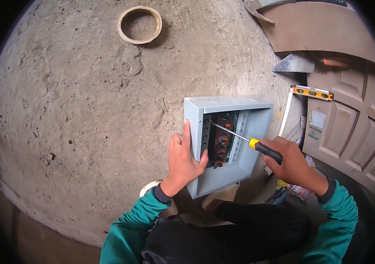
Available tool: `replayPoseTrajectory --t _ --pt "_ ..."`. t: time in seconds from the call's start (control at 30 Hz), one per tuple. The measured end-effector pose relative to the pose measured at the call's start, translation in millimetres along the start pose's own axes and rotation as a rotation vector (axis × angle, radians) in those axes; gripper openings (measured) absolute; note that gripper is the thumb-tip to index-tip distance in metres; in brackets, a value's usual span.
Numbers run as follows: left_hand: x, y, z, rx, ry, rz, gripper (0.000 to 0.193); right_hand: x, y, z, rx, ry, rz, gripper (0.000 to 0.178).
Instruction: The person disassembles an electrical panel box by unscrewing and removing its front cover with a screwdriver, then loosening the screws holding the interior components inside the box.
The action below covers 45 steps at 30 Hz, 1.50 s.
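A grey metal electrical panel box [229,102] stands tilted in front of me, its open face toward me. Inside it sits a black base with copper-coloured bus bars [223,137] and pale slotted strips along both sides. My left hand [183,158] grips the box's left wall, thumb over the front edge and fingers along the outer side. In my right hand [291,160] is a screwdriver [266,149] with a black and yellow handle. Its shaft reaches into the box, and the tip is at the upper left of the black base, near the left strip. I cannot make out a screw there.
A roll of tape [119,27] lies on the dusty concrete floor [86,97] at the far left. To the right are an orange spirit level [312,93], a trowel blade [295,64] and a brown panelled door [341,127]. Colourful packages [299,192] lie beside my right forearm.
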<state>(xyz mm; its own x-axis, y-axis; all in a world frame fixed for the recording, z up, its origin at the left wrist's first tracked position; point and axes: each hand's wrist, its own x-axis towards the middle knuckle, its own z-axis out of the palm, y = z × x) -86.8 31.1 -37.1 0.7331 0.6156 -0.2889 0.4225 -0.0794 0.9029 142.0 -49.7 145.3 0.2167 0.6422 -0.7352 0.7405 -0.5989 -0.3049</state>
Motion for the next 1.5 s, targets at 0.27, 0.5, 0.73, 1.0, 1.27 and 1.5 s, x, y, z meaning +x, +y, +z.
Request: replayPoseTrajectory --t 0.27,0.5,0.73,1.0,1.27,1.5 --pt "-1.2 -0.8 -1.0 0.008 -0.006 0.009 0.097 13.9 -9.6 -18.8 0.828 -0.221 0.744 0.038" --pt "-0.6 -0.4 0.5 0.025 0.042 0.052 0.097 13.6 -41.3 -10.8 -0.415 0.066 -0.178 0.03" --pt "-4.6 1.7 -1.1 0.053 0.066 0.056 0.095 29.6 -55.8 -34.2 0.677 -0.151 0.507 0.041" --pt "-5.6 0.8 3.2 0.08 0.096 0.07 0.095 3.9 -42.7 -9.4 -0.775 -0.139 -0.377 0.027" --pt "-7.6 6.6 2.6 0.133 0.09 0.055 0.094 11.1 -48.5 -0.7 -0.263 0.348 -0.305 0.037" --pt "-9.5 -1.6 4.7 0.182 0.119 0.056 0.091 7.6 -61.2 1.2 -0.703 0.12 -0.35 0.031"
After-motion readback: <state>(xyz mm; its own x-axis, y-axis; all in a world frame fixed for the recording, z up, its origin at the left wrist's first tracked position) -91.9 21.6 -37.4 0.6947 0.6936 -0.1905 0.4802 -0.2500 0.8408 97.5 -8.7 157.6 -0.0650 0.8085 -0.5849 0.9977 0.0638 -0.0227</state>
